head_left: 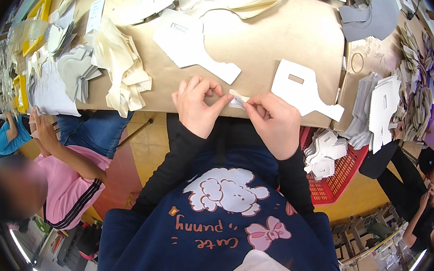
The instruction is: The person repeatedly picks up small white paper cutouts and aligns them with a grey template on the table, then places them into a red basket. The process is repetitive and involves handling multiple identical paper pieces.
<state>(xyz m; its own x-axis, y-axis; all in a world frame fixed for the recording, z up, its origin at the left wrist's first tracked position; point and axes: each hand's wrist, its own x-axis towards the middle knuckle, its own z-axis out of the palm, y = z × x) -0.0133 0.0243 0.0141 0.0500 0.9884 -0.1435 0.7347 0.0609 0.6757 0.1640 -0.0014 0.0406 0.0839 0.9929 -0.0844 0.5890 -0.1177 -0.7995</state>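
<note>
My left hand (197, 104) and my right hand (275, 121) meet at the near edge of a brown paper-covered table (284, 37). Between their fingertips they pinch a small white strip (237, 100), each hand on one end. Just beyond the hands lie two flat white cut-out pieces: one (194, 49) to the left, one with a small slot (302, 90) to the right. My dark sleeves come up from the lower edge.
Cream fabric pieces (121, 63) and stacks of white and grey cut-outs (71, 72) crowd the table's left. More stacks (381, 107) sit at the right. A red basket (336, 170) of white pieces stands below the table. A person in pink (67, 173) sits at the left.
</note>
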